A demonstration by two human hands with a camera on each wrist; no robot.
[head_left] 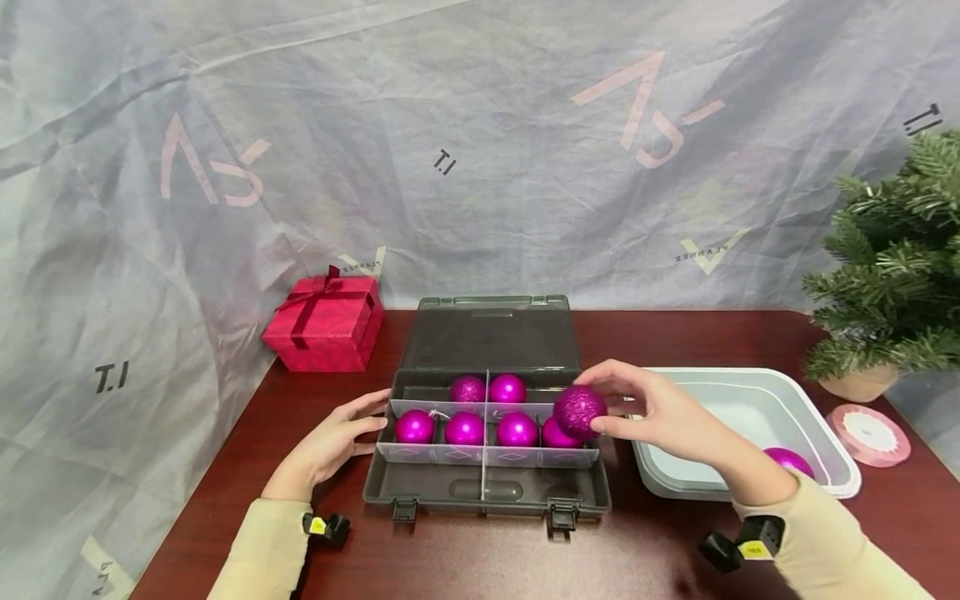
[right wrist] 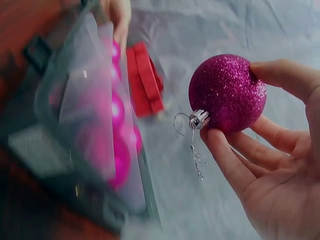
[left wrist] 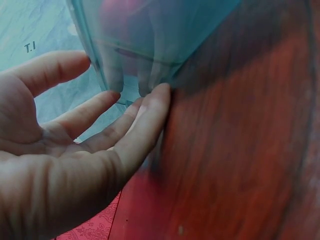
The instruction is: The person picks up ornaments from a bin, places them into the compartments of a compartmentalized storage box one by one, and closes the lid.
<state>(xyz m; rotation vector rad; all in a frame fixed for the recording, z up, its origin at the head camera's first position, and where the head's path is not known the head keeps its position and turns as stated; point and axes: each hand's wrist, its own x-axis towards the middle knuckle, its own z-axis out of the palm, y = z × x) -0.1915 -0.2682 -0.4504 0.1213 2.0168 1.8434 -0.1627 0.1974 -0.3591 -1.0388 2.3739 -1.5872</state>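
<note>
In the head view my right hand [head_left: 663,417] pinches a glittery magenta Christmas bauble [head_left: 580,412] over the right end of a divided clear grey plastic box [head_left: 427,481]. The right wrist view shows thumb and fingers around this bauble [right wrist: 227,92], its silver cap [right wrist: 199,119] and wire loop pointing away from the palm. Several shiny baubles [head_left: 414,427] fill the box's middle row, one partly hidden behind the held bauble. A glittery bauble [head_left: 468,390] and a shiny one [head_left: 507,389] lie in the back row. My left hand [head_left: 333,442] rests its extended fingertips against the box's left side.
The box lid [head_left: 495,342] stands open at the back. Right of the box is a pale plastic tray [head_left: 750,377] with a magenta bauble [head_left: 789,460] inside. Beyond it are a pink ribbon spool [head_left: 892,440] and a small potted fir tree [head_left: 892,283]. A red gift box [head_left: 330,325] sits back left.
</note>
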